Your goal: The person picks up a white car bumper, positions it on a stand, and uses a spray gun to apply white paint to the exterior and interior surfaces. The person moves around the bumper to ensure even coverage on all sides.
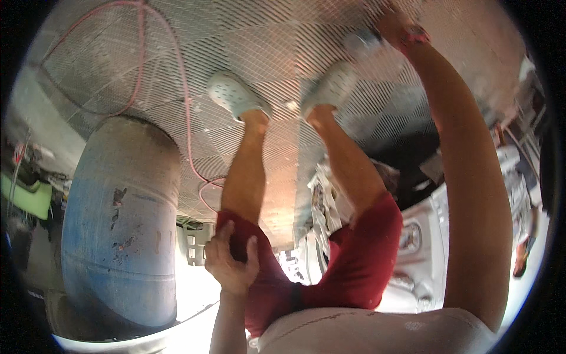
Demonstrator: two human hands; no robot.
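Head view: one person, two bare hands.

Item, right hand [394,25]: at the end of an outstretched arm, low over the ribbed floor [259,35], wristband [416,35] at its wrist. Blurred and cut near the upper edge; finger opening and any hold cannot be told.

Item, clear object [361,42]: blurred, rounded; just left of the right hand, beyond the right clog [331,88]. Contact with the fingers cannot be told; nor can its long axis. Right hand much the nearer.

Item, left hand [231,262]: on the left leg of the red shorts [371,253], fingers loosely spread, holding nothing; well apart from the clear object.

Item, blue barrel [121,236]: at the person's left, long axis running roughly up and down the view.

Item, pink hose [187,112]: looped on the floor, between barrel and left clog [233,94].
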